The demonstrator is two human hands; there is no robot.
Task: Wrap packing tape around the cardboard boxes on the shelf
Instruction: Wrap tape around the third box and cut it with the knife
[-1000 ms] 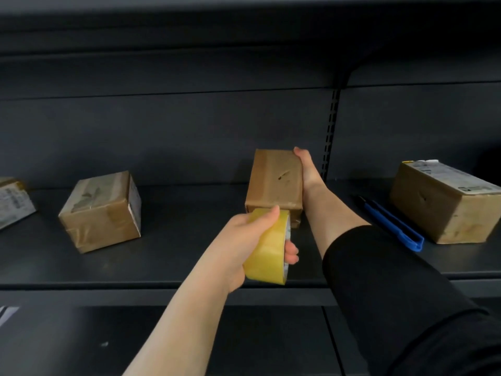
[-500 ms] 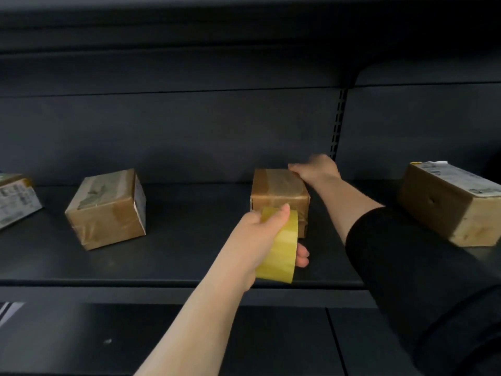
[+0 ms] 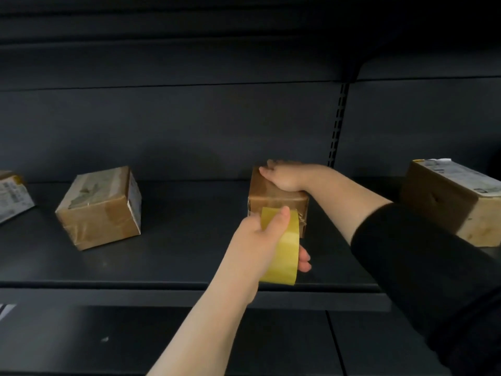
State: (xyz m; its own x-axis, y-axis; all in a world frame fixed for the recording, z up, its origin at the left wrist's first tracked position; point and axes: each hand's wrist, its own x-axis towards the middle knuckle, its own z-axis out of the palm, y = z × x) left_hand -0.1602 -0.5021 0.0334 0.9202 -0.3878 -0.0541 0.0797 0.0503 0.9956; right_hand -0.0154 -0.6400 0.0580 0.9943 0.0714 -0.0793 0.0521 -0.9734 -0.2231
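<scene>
Dark metal shelf: it carries four cardboard boxes in a row, all closed, so I cannot see whether anything is inside any of them.

Right box: the biggest, at the far right behind my black sleeve. A white label lies on its top; I can't tell whether tape goes round it.

Left box: it stands well apart from my hands. Glossy bands show across its top and front, so I judge it already wrapped.

Far-left box: cut by the frame edge, with a printed label on its face. Too little shows to judge its tape.

Middle box: the one I am working on, set back on the shelf just in front of my hands. Shiny film already shows on its top, so I judge this wrap under way but not finished.

Tape roll: yellow, held just before the middle box's front face. A crinkled bit of tape seems to bridge roll and box, though it is too small to be sure.

My left hand: clamped on the roll, thumb on the outer face, fingertips curling out from under it.

My right hand: laid flat on top of the middle box, fingers straight, pressing it steady.

What is left: pulling the tape round this box and cutting it, then checking the unclear ones.
</scene>
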